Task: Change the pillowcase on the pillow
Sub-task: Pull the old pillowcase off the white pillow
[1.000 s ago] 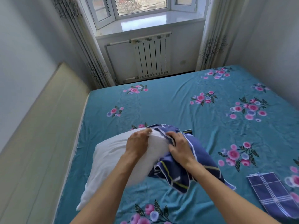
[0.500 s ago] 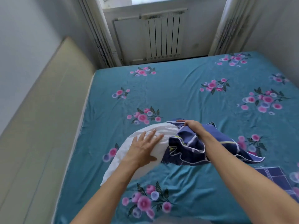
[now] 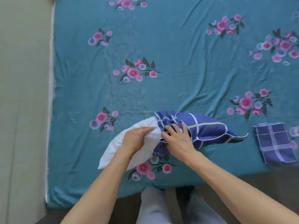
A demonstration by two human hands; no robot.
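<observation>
A white pillow lies on the teal flowered bed sheet near the bed's front edge. Its right end sits inside a dark blue checked pillowcase that is bunched at the opening. My left hand rests on the bare pillow, fingers pointing right and touching the white fabric by the case's mouth. My right hand lies on the bunched edge of the pillowcase, its fingers curled into the folds there.
A second blue checked pillowcase, folded flat, lies on the sheet at the right. A beige headboard runs along the left side. My legs and the dark floor show below the bed's front edge.
The camera has tilted down, so window and radiator left the view. My right hand came back from the far edge to the case's opening; my left hand slid right along the pillow.
</observation>
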